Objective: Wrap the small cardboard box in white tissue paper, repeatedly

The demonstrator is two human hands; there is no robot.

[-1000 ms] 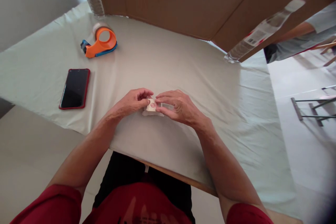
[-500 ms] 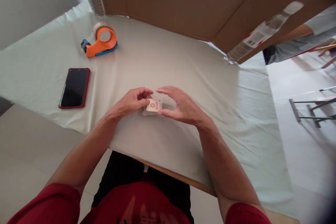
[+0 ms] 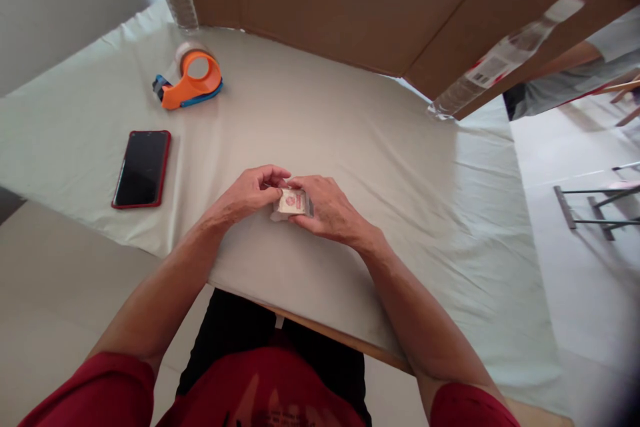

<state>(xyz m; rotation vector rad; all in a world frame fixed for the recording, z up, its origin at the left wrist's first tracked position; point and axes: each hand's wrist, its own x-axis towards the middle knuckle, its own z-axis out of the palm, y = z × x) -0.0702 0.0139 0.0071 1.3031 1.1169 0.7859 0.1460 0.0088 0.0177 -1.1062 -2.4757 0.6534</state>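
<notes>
A small cream-coloured pack with red print point(image 3: 293, 201) is between my hands, just above or on the cloth. What looks like clear or pale wrapping shows along its lower and right sides. My left hand point(image 3: 253, 192) grips its left end, thumb on the top face and fingers curled behind. Around the right end, my right hand point(image 3: 327, 208) has closed, with the thumb at the near edge and the fingers at the far edge. The pack's underside is hidden, and I cannot tell its exact kind.
Left on the cloth-covered table point(image 3: 350, 120) lie a phone point(image 3: 142, 169) and an orange tape dispenser point(image 3: 195, 80). A large cardboard panel point(image 3: 330, 7) stands at the back, with water bottles point(image 3: 493, 67) against it. Another person's arm point(image 3: 570, 60) shows beyond it at right.
My right hand has moved left and its spread fingers have closed onto the pack's right end. My left hand keeps its hold, nearly still.
</notes>
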